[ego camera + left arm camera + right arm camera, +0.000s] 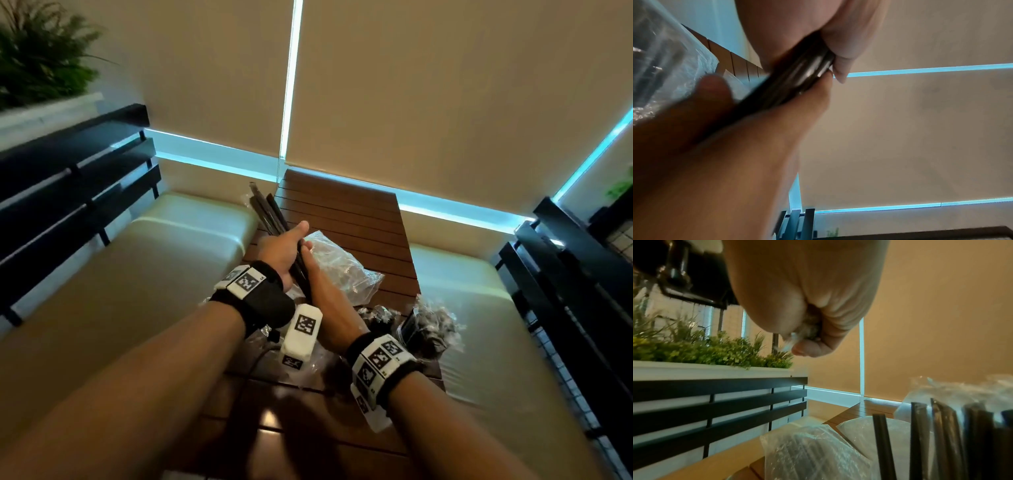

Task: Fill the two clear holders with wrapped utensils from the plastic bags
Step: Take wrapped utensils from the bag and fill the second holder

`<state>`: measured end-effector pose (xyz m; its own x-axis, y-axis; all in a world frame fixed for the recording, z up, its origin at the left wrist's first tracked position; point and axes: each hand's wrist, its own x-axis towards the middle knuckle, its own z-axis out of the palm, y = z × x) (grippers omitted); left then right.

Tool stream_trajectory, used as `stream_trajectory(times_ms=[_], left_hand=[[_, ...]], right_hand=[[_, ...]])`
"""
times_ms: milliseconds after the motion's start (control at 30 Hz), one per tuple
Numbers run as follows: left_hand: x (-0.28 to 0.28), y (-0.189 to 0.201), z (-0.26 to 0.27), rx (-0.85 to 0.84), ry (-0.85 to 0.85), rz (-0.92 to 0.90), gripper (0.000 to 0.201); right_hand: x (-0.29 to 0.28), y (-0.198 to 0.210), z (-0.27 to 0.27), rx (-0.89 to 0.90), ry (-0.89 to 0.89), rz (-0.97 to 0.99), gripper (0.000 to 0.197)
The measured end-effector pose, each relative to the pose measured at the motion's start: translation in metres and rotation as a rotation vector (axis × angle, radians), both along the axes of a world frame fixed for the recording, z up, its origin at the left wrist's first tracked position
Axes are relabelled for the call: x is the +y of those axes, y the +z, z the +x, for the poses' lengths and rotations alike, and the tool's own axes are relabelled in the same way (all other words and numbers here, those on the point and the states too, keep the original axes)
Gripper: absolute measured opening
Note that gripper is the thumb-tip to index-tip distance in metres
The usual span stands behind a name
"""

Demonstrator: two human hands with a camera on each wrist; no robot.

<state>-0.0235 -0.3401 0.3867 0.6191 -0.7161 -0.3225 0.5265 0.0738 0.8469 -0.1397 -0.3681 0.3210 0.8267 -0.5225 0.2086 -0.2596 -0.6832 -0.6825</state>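
Note:
A bundle of black wrapped utensils [270, 209] is held above the table, slanting up and away to the left. My left hand [291, 240] grips its middle, thumb on top; in the left wrist view the fingers [838, 53] curl round the dark bundle [797, 78]. My right hand [310, 253] holds the bundle's lower part from the right, and in the right wrist view its fist [807, 331] closes on crinkled clear wrap. A clear plastic bag [335, 263] lies behind the hands. A clear holder [424, 329] with wrapped utensils stands at the right, with another [380, 313] beside it.
The narrow brown slatted table [342, 212] runs between two cream bench seats [154, 257] with black slatted backrests [68, 178]. More plastic bags [807, 451] lie on the table near me. A planter with green plants [705, 350] tops the left backrest.

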Motion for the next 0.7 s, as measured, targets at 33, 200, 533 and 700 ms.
stream_trajectory(times_ms=[33, 200, 533, 700], left_hand=[[0.0, 0.0, -0.001, -0.047, 0.032, 0.024, 0.017], [0.009, -0.008, 0.012, -0.499, 0.06, 0.135, 0.018], [0.017, -0.044, -0.024, -1.303, -0.194, 0.147, 0.018], [0.006, -0.037, -0.03, -1.272, -0.212, 0.089, 0.021]], right_hand=[[0.003, 0.0, -0.001, -0.013, 0.044, 0.05, 0.103], [0.004, 0.021, -0.022, 0.0, -0.021, -0.097, 0.08], [-0.018, 0.149, -0.01, -0.291, -0.278, -0.074, 0.05], [-0.016, 0.135, -0.003, -0.005, -0.167, -0.031, 0.059]])
